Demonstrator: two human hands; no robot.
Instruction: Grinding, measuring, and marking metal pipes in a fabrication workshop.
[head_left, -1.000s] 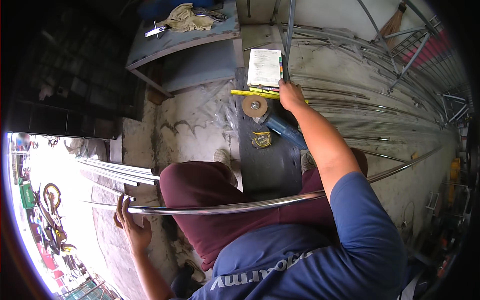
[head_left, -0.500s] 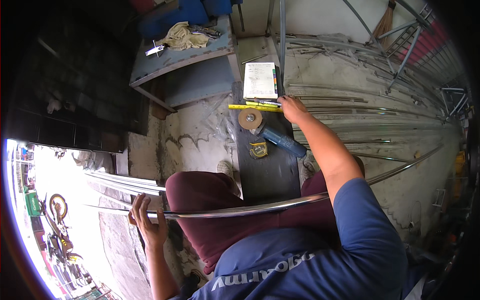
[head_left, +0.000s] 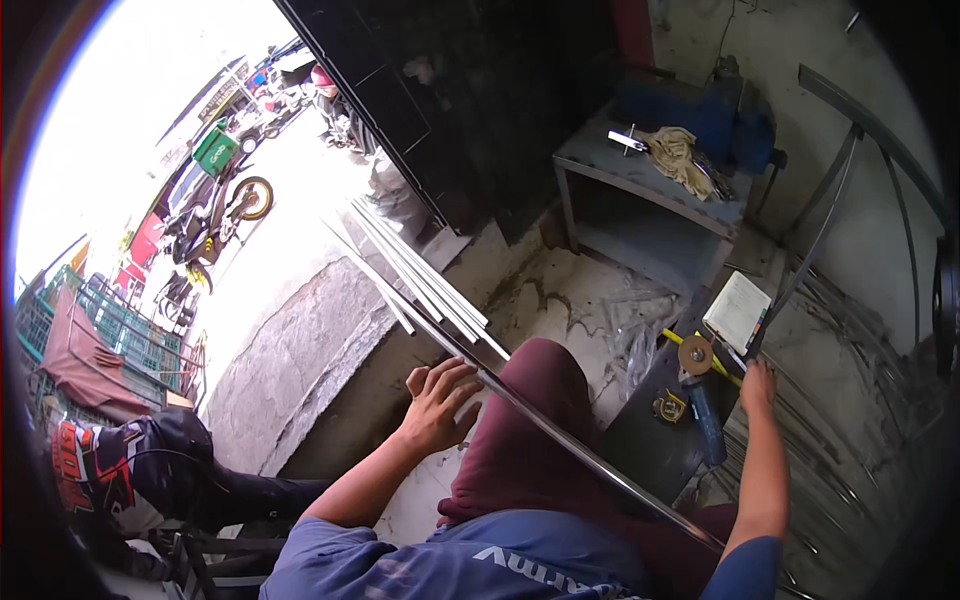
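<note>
A long shiny metal tube (head_left: 560, 430) lies slantwise across my lap. Beside it, my left hand (head_left: 440, 405) has its fingers apart and loosely bent; whether they touch the tube I cannot tell. My right hand (head_left: 759, 385) reaches to the dark bench and pinches the end of a slim pen (head_left: 735, 356) below an open notebook (head_left: 738, 308). Close by are a yellow folding rule (head_left: 727, 372), a blue angle grinder (head_left: 707, 420) with a brown disc (head_left: 695, 354), and a yellow-and-black tape measure (head_left: 669, 406).
Several pale tubes (head_left: 415, 270) jut out over the doorway step on the left. A metal table (head_left: 650, 175) with a beige cloth (head_left: 677, 160) stands ahead. More rods (head_left: 830, 470) lie on the floor at right. Someone in dark clothes (head_left: 165, 460) is at lower left.
The view has swung left, showing more of the doorway and a person at lower left. My left hand's fingers have shifted along the tube; my right hand stays by the notebook.
</note>
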